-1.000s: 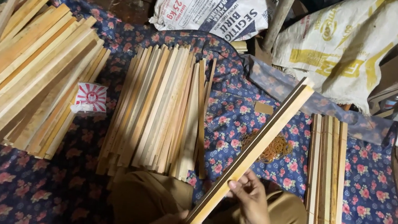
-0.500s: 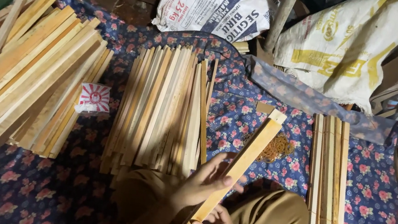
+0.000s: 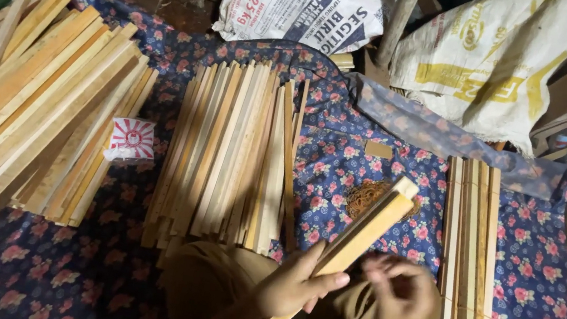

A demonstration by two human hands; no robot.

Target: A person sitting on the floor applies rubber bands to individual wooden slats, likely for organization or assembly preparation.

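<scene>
Left hand fingers wrapped around the lower part of a small bundle of wood slats, thumb on top; the bundle tilts up and right out of the grip over the floral cloth. Right hand is blurred, fingers loosely curled just right of the bundle, contact unclear. Middle slat pile lies to the left, narrow stack right.
</scene>
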